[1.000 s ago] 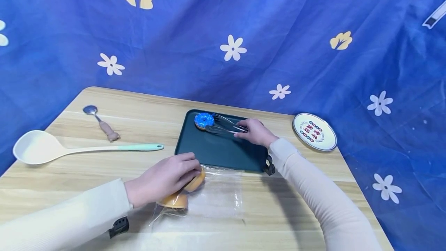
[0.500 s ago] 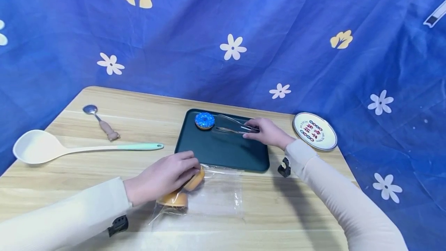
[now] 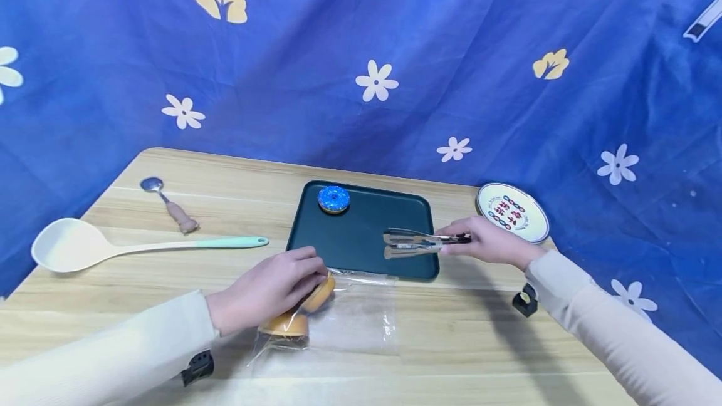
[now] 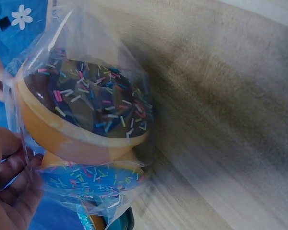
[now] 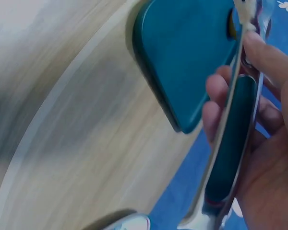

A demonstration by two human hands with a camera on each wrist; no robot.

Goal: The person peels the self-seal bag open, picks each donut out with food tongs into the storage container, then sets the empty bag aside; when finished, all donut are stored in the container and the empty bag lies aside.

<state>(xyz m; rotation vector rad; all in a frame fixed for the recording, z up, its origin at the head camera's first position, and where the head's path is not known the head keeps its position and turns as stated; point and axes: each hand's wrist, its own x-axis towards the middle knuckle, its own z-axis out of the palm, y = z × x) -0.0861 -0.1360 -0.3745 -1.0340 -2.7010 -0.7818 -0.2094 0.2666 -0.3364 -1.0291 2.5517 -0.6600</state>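
Note:
My left hand [image 3: 267, 290] grips a clear plastic bag [image 3: 355, 324] lying on the table before the tray. Inside it, the left wrist view shows a chocolate-topped doughnut [image 4: 101, 103] with coloured sprinkles, pressed against a blue-topped doughnut [image 4: 81, 181]. Metal tongs [image 3: 414, 235] are held in my right hand [image 3: 491, 240], its thumb and fingers round the handles. Their ends hang over the right part of the dark green tray [image 3: 344, 237], with nothing seen between them. Another blue doughnut [image 3: 327, 202] sits at the tray's back left corner, apart from the tongs.
A white ladle [image 3: 73, 246] with a mint handle lies on the left, and a spoon [image 3: 180, 215] with a brownish handle lies behind it. At the far right, a white plate [image 3: 533, 227] with red markings stands beyond my right hand. A blue floral cloth [image 3: 293, 105] hangs behind the table.
My right hand has drawn the tongs away from the doughnut on the tray, rightward and nearer to me. My left hand keeps its place on the bag.

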